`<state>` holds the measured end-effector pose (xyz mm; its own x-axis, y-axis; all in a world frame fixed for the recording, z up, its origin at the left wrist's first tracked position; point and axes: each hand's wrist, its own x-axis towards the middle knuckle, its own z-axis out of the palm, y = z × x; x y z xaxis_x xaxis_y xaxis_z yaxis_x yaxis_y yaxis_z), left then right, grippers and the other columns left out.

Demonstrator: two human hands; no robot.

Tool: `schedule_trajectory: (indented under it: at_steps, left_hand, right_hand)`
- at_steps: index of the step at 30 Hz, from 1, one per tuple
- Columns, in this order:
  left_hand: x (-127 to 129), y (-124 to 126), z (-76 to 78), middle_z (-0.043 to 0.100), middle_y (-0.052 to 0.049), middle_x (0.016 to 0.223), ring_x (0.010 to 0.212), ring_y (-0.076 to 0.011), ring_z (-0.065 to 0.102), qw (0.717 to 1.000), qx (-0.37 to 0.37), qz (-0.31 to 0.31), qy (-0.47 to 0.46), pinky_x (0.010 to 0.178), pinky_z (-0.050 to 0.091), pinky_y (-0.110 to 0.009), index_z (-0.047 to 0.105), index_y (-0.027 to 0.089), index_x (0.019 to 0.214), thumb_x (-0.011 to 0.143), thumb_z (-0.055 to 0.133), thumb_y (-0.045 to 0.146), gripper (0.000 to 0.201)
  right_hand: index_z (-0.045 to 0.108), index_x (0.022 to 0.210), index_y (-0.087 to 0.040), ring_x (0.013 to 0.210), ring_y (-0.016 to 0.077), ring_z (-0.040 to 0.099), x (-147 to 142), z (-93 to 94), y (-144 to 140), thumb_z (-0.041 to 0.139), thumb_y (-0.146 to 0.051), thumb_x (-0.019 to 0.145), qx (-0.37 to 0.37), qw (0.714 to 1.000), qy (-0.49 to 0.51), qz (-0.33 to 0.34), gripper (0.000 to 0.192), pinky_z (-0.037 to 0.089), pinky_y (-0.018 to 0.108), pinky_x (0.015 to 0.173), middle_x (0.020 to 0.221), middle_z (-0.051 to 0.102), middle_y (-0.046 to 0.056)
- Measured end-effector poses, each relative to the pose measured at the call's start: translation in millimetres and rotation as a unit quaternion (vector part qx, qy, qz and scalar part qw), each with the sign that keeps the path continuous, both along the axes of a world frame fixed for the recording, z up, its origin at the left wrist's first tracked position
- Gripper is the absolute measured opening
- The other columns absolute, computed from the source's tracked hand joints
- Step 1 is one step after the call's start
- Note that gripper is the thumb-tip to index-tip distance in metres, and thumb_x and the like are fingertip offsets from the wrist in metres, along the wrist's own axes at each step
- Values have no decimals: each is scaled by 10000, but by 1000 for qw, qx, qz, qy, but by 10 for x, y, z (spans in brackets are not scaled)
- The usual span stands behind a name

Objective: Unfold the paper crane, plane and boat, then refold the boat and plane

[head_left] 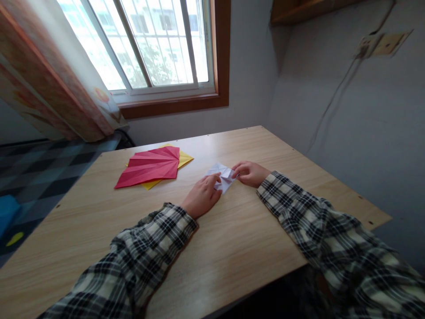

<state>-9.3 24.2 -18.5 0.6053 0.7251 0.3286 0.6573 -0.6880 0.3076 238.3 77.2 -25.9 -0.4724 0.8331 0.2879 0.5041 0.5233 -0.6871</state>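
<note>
A small sheet of white paper (227, 174), folded into flaps with crease lines, lies on the wooden table. My left hand (204, 195) rests on its left and near side, fingers bent, holding it against the tabletop. At the paper's right corner, my right hand (249, 173) has its thumb and fingers closed in a pinch on the edge. Part of the paper is covered by my left fingers. To the left of my hands is a creased red sheet of paper (152, 166), fanned with folds, lying over a yellow sheet of paper (185, 158).
The table (212, 248) has a light wood top, its far edge near the wall under a window (149, 44). A curtain (49, 75) hangs at the left above a checked surface (43, 168). A blue object (7, 212) lies at the far left. A cable runs down the right wall.
</note>
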Motion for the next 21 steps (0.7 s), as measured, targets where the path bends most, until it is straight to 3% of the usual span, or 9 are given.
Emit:
schedule_trajectory:
  at_steps: [6, 13, 17, 21]
  left_hand:
    - [13, -21, 40, 619, -147, 1296, 1222, -274, 572, 1000, -1, 0, -10, 1050, 474, -461, 476, 149, 1342, 906, 512, 214, 443]
    - [10, -2, 59, 644, -112, 1282, 1209, -261, 562, 1000, 4, -17, 15, 1052, 465, -440, 469, 176, 1401, 924, 504, 213, 479]
    - [6, 11, 55, 657, -109, 1259, 1195, -259, 562, 999, 10, -23, 39, 1058, 456, -440, 466, 164, 1424, 949, 486, 235, 480]
    - [4, 19, 46, 647, -113, 1285, 1220, -256, 545, 998, 19, -34, 46, 1068, 451, -442, 507, 155, 1397, 967, 462, 236, 439]
  right_hand:
    - [798, 847, -214, 1028, 180, 665, 3, -34, 17, 546, -23, 696, -2, 1000, -3, -6, 350, 501, 335, 1006, 1107, 700, 58]
    - [767, 748, -201, 1074, 201, 662, 28, 10, 37, 564, -57, 714, -38, 999, 17, 0, 251, 477, 366, 1035, 1121, 718, 60]
    - [674, 640, -175, 1096, 197, 659, 59, 29, 75, 508, -50, 734, -83, 996, 30, 6, 228, 458, 385, 1047, 1112, 741, 60]
    - [651, 726, -167, 1075, 179, 672, 61, -3, 94, 465, -23, 715, -107, 992, 70, 4, 235, 482, 378, 1023, 1102, 743, 70]
